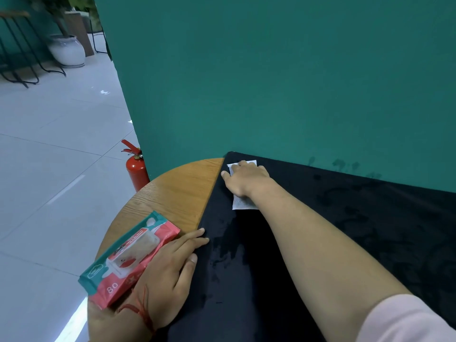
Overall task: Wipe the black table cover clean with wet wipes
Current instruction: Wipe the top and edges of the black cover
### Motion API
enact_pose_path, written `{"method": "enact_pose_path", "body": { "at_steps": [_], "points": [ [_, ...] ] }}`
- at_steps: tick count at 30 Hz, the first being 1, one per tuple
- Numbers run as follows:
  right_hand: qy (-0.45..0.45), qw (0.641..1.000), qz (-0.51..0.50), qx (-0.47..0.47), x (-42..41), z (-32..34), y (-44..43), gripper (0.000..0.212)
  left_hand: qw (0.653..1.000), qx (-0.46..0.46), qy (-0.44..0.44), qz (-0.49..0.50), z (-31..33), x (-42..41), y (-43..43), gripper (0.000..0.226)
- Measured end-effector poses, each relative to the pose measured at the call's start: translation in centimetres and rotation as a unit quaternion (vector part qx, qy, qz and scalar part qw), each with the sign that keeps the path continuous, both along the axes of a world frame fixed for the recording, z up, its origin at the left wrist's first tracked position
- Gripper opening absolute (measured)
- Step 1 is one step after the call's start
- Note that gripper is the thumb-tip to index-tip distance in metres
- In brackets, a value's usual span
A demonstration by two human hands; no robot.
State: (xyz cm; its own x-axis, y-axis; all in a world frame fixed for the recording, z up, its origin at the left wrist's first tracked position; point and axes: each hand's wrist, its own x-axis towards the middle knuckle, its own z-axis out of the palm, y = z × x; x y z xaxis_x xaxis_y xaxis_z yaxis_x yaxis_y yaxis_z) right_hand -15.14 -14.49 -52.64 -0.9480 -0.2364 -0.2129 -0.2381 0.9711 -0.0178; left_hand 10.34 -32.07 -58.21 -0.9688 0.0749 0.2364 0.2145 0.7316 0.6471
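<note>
1. The black cover [345,218] lies over the right part of a round wooden surface [177,191], its far edge against a green wall [271,82].
2. The right hand [246,180] presses a white wipe [243,203] flat onto the cover's far left corner; its fingers [246,165] lie spread on the wipe, thumb out to the left.
3. The left hand [170,270] rests flat across the cover's left edge, fingers straight and close together, holding nothing.
4. A red and teal pack [128,257] of wipes lies on the bare wood, touching the left hand.
5. Wet streaks show on the cover between the hands.
6. A red extinguisher [136,169] stands on the floor [49,156] beside the wall.
</note>
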Motion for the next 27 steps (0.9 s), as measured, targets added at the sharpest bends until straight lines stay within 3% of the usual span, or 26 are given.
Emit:
{"method": "enact_pose_path", "body": {
  "at_steps": [4,10,20,27],
  "points": [
    [0.055,0.998,0.006,-0.031,0.2,-1.6,0.6,0.063,1.0,0.001,-0.002,-0.004,0.0,-0.1,0.0,0.039],
    [0.12,0.98,-0.016,-0.157,0.0,-3.8,0.4,0.063,1.0,-0.002,0.003,-0.001,-0.1,-0.1,-0.1,0.041],
    [0.049,0.993,0.002,-0.107,-2.2,-4.0,-0.5,0.082,1.0,-0.004,0.006,0.0,0.0,-0.2,-0.1,0.039],
    [0.042,0.992,0.059,-0.104,-3.4,-3.4,-0.4,0.08,1.0,-0.004,0.003,0.0,0.1,-0.3,-0.1,0.039]
  ]
}}
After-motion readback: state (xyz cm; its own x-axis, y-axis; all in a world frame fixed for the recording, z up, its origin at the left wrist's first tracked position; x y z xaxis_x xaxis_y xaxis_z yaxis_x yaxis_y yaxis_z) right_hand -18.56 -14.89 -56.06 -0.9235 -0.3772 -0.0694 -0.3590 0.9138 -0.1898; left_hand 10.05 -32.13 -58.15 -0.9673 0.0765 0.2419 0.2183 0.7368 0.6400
